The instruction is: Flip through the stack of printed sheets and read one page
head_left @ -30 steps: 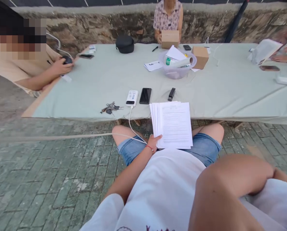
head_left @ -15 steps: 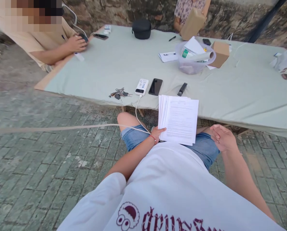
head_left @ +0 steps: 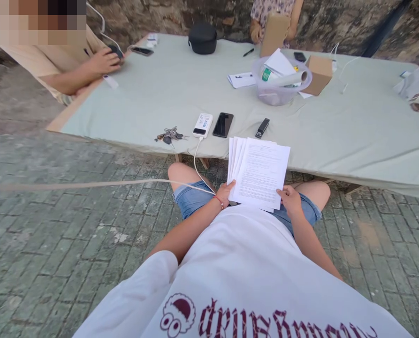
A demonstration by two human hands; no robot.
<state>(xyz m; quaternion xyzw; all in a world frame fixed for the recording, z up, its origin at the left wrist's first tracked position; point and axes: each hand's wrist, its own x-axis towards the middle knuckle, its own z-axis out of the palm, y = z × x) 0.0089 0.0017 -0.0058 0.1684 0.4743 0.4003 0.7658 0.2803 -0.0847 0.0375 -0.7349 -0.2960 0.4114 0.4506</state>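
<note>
A fanned stack of printed papers [head_left: 260, 176] lies over my lap, its far edge in front of the table's near edge. My left hand [head_left: 226, 193] grips the stack at its lower left, thumb on top and the other fingers hidden beneath. At the right edge, my right hand [head_left: 289, 199] pinches the top sheet between thumb and fingers. Beyond the papers on the table are a black stapler [head_left: 262, 128], a black phone [head_left: 223, 125] and a white power bank [head_left: 202, 125] with a cable plugged in. A bunch of keys [head_left: 170, 135] lies left of them.
The cloth-covered table [head_left: 142, 98] bears a plastic basket [head_left: 281, 94] of papers and a roll, a cardboard box [head_left: 319, 75] and a black case [head_left: 202, 38]. One person's hand [head_left: 105, 61] rests at the left; another person holds a brown package [head_left: 274, 35] at the back.
My right hand has come in from the right and taken hold of the sheet's right edge. My left hand keeps its grip. The brown package across the table has turned more upright.
</note>
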